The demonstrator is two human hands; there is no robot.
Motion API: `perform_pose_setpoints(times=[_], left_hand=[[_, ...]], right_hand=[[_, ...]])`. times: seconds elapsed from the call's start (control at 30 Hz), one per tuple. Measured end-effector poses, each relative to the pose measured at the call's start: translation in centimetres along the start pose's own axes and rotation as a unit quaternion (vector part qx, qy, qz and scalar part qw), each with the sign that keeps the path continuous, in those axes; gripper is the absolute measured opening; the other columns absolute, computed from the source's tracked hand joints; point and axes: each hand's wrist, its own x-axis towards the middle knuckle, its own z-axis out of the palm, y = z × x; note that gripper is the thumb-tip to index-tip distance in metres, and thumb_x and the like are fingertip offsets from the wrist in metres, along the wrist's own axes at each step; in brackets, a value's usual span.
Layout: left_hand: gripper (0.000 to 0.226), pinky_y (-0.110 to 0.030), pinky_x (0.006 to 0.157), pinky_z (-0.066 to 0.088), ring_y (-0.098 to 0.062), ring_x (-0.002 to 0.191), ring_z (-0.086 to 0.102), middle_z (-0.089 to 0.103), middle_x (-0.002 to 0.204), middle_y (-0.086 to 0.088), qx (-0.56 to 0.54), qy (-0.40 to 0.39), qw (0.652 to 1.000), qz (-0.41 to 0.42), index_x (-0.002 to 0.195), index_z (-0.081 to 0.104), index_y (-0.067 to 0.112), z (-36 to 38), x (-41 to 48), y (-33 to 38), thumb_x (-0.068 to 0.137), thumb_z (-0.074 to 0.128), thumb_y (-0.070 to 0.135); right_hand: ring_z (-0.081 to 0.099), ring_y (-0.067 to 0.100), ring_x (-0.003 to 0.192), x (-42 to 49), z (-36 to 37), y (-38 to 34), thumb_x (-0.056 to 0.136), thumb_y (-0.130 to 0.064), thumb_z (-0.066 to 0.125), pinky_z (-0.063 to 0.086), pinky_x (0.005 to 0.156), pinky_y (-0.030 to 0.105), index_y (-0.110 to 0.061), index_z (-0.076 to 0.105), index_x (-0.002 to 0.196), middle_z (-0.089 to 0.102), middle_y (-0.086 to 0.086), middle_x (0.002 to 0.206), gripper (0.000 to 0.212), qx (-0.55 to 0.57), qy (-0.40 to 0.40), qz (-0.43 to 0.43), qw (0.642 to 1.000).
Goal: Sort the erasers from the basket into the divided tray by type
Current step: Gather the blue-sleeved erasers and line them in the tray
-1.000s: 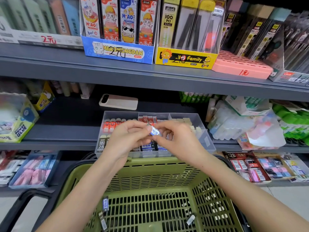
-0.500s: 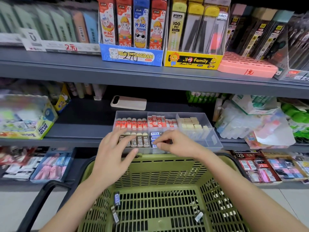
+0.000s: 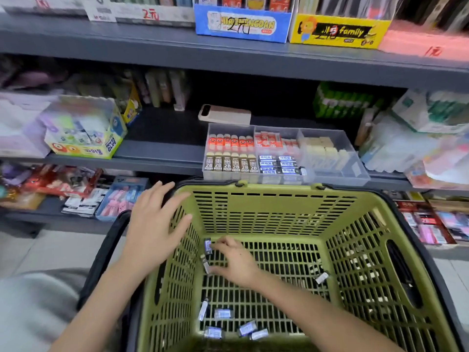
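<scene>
Left hand (image 3: 154, 229) splayed over basket (image 3: 279, 189) rim, right hand (image 3: 234, 262) inside, fingers apart, touching eraser (image 3: 207, 246)

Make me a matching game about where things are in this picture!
Things:
1. 2B erasers
2. cream erasers
3. right hand
4. yellow box

Places:
A. on the top shelf
B. down inside the green basket
C. front left corner of the tray
D. right end of the tray

Pairs: 1-C, 2-D, 3-B, 4-A
</scene>
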Motion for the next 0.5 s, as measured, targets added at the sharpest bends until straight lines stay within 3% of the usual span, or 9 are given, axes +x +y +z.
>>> perform_pose_setpoints(times=[0.13,0.23,0.3,0.4,0.47,0.5], left_hand=[[0.049,-0.053,0.100,0.037,-0.040,0.123,0.048,0.056,0.129,-0.018,-0.009,-0.005,1.000,-0.021,0.116,0.066,0.010,0.3,-0.7,-0.3,0.086,0.046,0.042],[0.034,-0.051,0.102,0.034,-0.040,0.125,0.046,0.056,0.128,-0.019,-0.015,0.027,0.999,-0.038,0.115,0.066,0.008,0.4,-0.5,-0.3,0.086,0.065,0.025],[0.028,-0.048,0.101,0.035,-0.039,0.122,0.049,0.058,0.124,-0.019,-0.011,0.052,0.998,-0.033,0.110,0.068,0.006,0.2,-0.5,-0.1,0.084,0.067,0.017],[0.020,-0.033,0.094,0.038,-0.027,0.107,0.058,0.064,0.110,-0.010,-0.056,0.125,0.991,0.007,0.100,0.070,0.007,0.3,-0.8,1.6,0.083,0.060,0.014],[0.015,-0.024,0.091,0.042,-0.010,0.101,0.058,0.062,0.107,0.004,-0.203,0.094,0.972,-0.077,0.103,0.066,0.016,1.1,-1.1,4.0,0.091,0.057,0.019],[0.016,-0.023,0.091,0.044,-0.005,0.103,0.057,0.061,0.110,0.009,-0.294,0.028,0.942,-0.157,0.109,0.061,0.022,1.8,-1.1,5.3,0.093,0.058,0.027]], right_hand=[[0.039,0.025,0.121,3.3,4.4,-0.4,0.077,-0.046,0.069,0.051,0.090,0.039,-0.024,0.032,0.140,0.035,0.006,0.134,0.076,-0.061,-0.020,0.048,0.997],[0.053,0.024,0.105,3.8,5.5,-0.1,0.083,-0.012,0.064,0.051,0.087,0.030,-0.018,0.045,0.134,0.040,0.006,0.125,0.054,-0.033,0.016,0.043,0.998],[0.056,0.021,0.101,3.3,5.1,0.4,0.083,-0.002,0.059,0.048,0.088,0.020,-0.017,0.051,0.130,0.043,0.004,0.121,0.050,0.005,0.021,0.048,0.999],[0.057,0.016,0.096,1.3,2.1,0.8,0.082,-0.004,0.062,0.048,0.084,0.014,-0.018,0.055,0.127,0.048,0.002,0.120,0.047,0.113,0.015,0.089,0.989],[0.058,0.009,0.076,-0.8,-0.9,0.4,0.082,-0.001,0.063,0.050,0.063,0.015,-0.016,0.058,0.120,0.054,0.003,0.113,0.042,0.275,0.041,0.105,0.955],[0.057,0.006,0.067,-2.0,-2.5,-0.1,0.082,0.001,0.064,0.049,0.057,0.015,-0.017,0.060,0.116,0.058,0.001,0.107,0.039,0.364,0.058,0.100,0.924]])
